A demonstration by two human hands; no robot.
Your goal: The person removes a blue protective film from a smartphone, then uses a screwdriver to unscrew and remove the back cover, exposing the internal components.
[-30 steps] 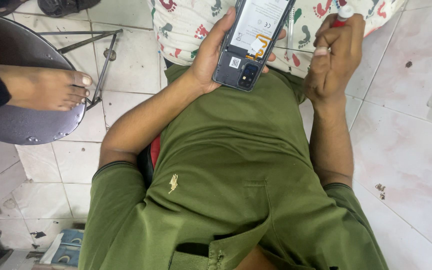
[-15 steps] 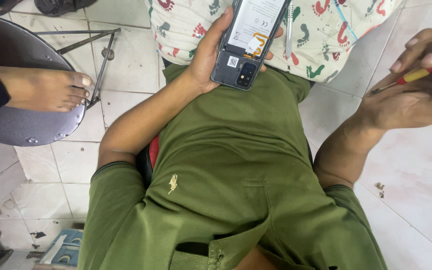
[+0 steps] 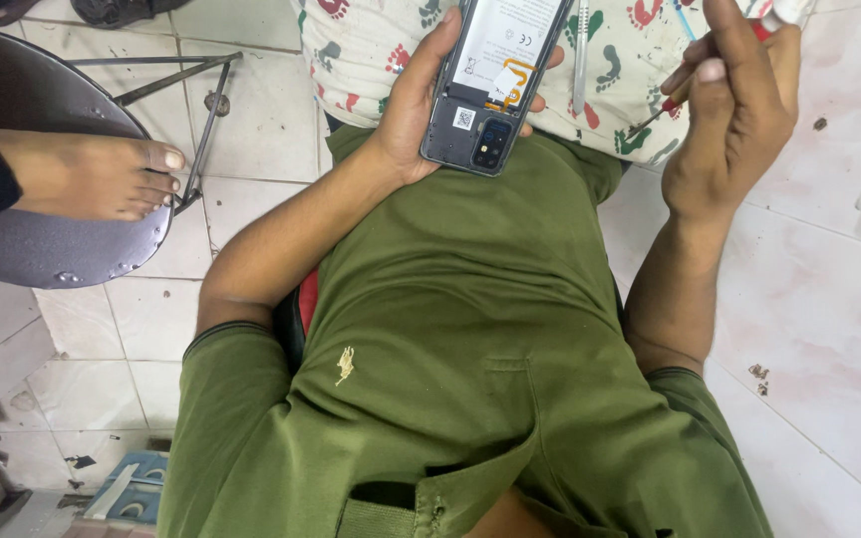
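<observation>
I saw the left hand [image 3: 421, 105] wrapped around the opened phone [image 3: 495, 80], back cover off, resting over the patterned cloth [image 3: 630, 70]. Just right of it, clear of the phone, the right hand [image 3: 739, 110] pinched a red-handled screwdriver [image 3: 675, 100] between its fingers.

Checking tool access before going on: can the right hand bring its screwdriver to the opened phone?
Probably yes: the right hand holds the screwdriver beside the opened phone, which the left hand grips back-up, nothing between.

The top of the opened grey phone with its back off [image 3: 495, 75] is cut off. The thin red-handled screwdriver [image 3: 695, 85] is partly hidden by the right hand [image 3: 734, 120].
</observation>
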